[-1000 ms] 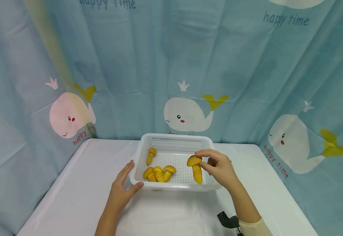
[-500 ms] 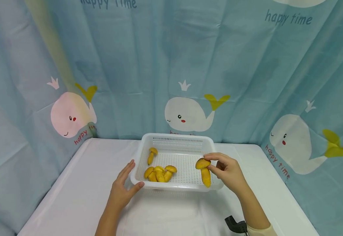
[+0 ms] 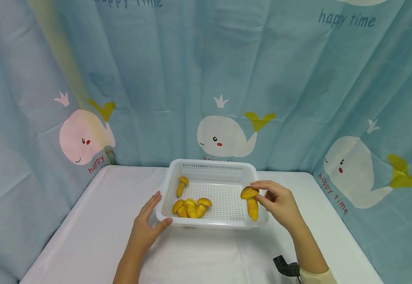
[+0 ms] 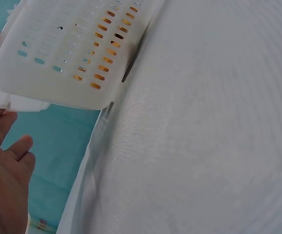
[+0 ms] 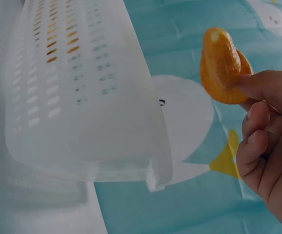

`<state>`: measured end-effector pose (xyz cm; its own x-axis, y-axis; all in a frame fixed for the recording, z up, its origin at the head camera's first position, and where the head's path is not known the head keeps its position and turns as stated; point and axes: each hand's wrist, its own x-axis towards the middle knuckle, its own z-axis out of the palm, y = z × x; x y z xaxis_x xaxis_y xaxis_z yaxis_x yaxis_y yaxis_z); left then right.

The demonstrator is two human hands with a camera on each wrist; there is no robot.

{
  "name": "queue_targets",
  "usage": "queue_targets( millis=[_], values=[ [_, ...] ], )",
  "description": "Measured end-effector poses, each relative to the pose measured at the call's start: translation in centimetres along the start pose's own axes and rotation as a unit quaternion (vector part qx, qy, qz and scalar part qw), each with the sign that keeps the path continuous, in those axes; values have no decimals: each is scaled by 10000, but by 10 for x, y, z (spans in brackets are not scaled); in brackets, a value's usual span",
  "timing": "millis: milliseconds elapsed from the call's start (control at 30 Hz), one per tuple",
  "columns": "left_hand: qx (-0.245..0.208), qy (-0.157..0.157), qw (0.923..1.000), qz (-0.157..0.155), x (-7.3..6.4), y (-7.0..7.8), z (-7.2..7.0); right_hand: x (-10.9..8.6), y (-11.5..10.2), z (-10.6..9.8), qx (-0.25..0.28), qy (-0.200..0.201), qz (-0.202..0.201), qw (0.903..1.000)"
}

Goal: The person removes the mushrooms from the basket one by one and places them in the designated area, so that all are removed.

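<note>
A white perforated plastic basket (image 3: 213, 225) stands on the table in the head view. My right hand (image 3: 278, 203) pinches a yellow mushroom (image 3: 252, 207) by its cap, between thumb and index finger, above the right end of the basket. Its stem hangs downward. The right wrist view has the same mushroom (image 5: 221, 58) outside and above the basket wall. On the other side my left hand (image 3: 145, 228) rests against the basket's left end, fingers extended along the side and thumb at the front corner. Inside lie a clump of several mushrooms (image 3: 191, 209) and a single one (image 3: 181, 186) farther back.
The table (image 3: 198, 260) has a white cover. Behind and beside it hangs a blue curtain (image 3: 156, 79) with printed whales. A black curved piece (image 3: 285, 267) sits by my right sleeve (image 3: 317, 277).
My right hand has moved to the right with the pinched mushroom, from over the basket floor to over its right end. The left hand and the basket have stayed in place.
</note>
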<state>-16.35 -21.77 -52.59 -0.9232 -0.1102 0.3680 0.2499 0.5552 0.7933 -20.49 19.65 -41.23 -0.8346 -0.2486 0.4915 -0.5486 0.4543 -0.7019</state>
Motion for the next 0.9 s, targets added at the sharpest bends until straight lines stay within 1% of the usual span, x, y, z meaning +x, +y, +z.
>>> queue_targets(
  millis=[167, 300, 533, 700, 900],
  values=[
    [63, 27, 10000, 48, 0, -1, 1, -2, 4, -7, 7, 15, 50, 10000],
    [139, 30, 9999, 69, -1, -2, 1, -2, 7, -13, -9, 112, 44, 9999],
    [114, 97, 9999, 85, -1, -3, 1, 0, 11, -20, -67, 259, -92, 9996],
    [63, 61, 9999, 98, 0, -2, 2, -2, 15, -27, -88, 341, -185, 9992],
    [106, 79, 9999, 77, 0, -1, 2, -4, 19, -35, -267, 413, -49, 9988]
  ],
)
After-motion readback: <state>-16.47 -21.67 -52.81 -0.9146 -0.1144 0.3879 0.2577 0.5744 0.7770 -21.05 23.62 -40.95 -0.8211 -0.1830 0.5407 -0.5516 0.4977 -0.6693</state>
